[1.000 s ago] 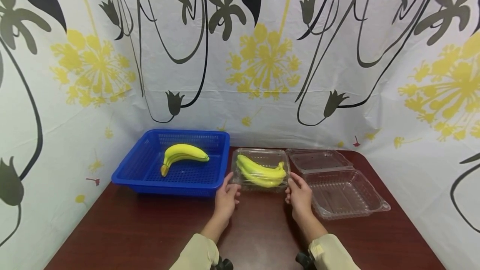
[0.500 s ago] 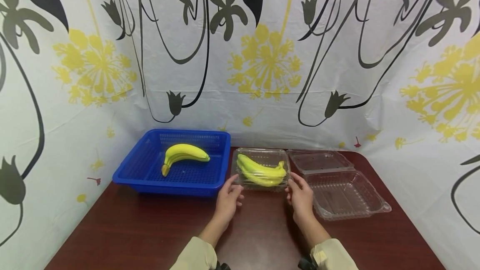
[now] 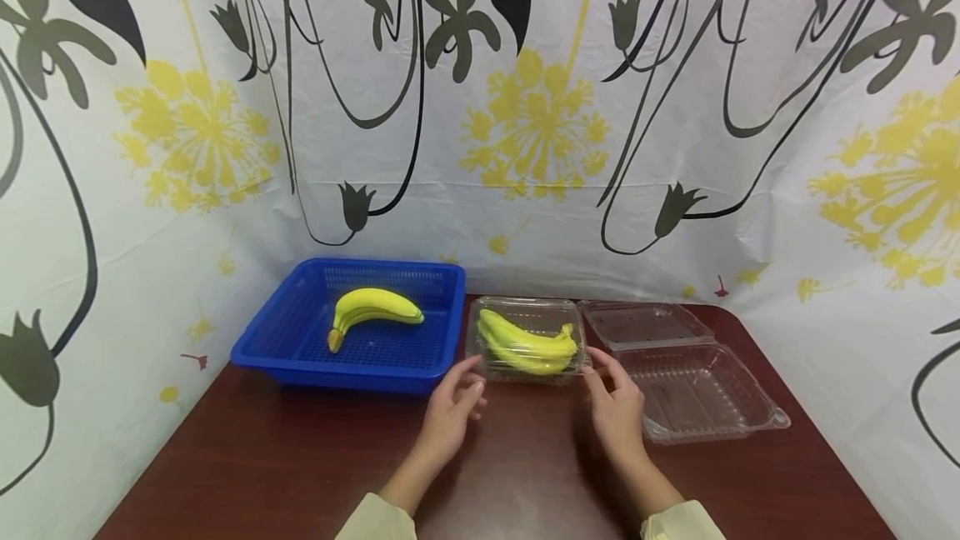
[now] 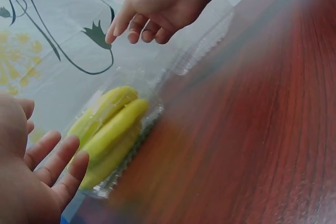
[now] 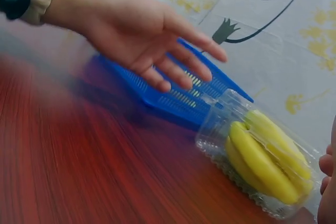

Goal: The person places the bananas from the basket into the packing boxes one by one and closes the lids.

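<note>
A closed clear plastic clamshell container (image 3: 491,369) with a bunch of bananas (image 3: 528,348) inside sits at the back middle of the table. My left hand (image 3: 447,413) is off its near left corner, fingers loosely bent and holding nothing. On the other side, my right hand (image 3: 617,407) has its fingers extended close to the near right corner; whether a fingertip touches is hard to tell. In the left wrist view the left hand (image 4: 39,177) shows relaxed, spread fingers beside the container. Only part of the right hand (image 5: 328,182) shows in the right wrist view.
A blue plastic basket (image 3: 262,352) with another bunch of bananas (image 3: 375,304) stands at the left. To the right lies a second clear clamshell container (image 3: 697,390), its lid (image 3: 648,323) folded back. A patterned cloth (image 3: 525,232) rises behind the dark red table (image 3: 517,473).
Both hands have drawn back toward me and spread apart from the container's near corners, their fingers loosening. The container with the bananas stays in place. The head view has shifted slightly.
</note>
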### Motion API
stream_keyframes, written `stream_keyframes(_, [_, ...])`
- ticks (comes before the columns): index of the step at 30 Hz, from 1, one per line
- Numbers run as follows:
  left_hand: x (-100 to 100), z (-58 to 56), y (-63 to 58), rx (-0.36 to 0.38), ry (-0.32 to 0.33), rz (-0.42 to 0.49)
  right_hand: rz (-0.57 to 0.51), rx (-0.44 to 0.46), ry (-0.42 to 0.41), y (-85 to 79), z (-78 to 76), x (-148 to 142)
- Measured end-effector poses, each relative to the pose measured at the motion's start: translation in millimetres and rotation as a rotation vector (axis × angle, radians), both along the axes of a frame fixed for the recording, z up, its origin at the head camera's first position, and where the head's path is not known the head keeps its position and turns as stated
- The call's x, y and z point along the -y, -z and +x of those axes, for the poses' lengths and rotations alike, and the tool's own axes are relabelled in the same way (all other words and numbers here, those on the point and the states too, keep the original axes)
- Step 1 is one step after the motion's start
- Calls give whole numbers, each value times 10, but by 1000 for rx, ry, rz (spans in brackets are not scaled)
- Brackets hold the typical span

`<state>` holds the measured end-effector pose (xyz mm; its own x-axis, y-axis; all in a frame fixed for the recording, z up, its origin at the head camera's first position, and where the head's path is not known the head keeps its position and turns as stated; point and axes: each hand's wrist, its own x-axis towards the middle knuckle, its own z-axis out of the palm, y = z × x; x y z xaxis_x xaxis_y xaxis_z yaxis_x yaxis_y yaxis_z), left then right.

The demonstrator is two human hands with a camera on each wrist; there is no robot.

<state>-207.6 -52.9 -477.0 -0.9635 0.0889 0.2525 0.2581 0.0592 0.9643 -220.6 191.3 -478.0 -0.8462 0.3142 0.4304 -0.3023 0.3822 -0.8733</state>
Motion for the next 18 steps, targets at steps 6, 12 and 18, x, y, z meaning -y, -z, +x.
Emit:
stream_keyframes(6, [68,65,-68,-66,82,-14,245,-234,46,5,13,-129])
stream_keyframes(12, [122,139,-152,-129,137,-46,418,-395,58,-6,63,-292])
stream_keyframes(18, [173,313,-416,-251,176,-203,576,-500,65,12,80,-506])
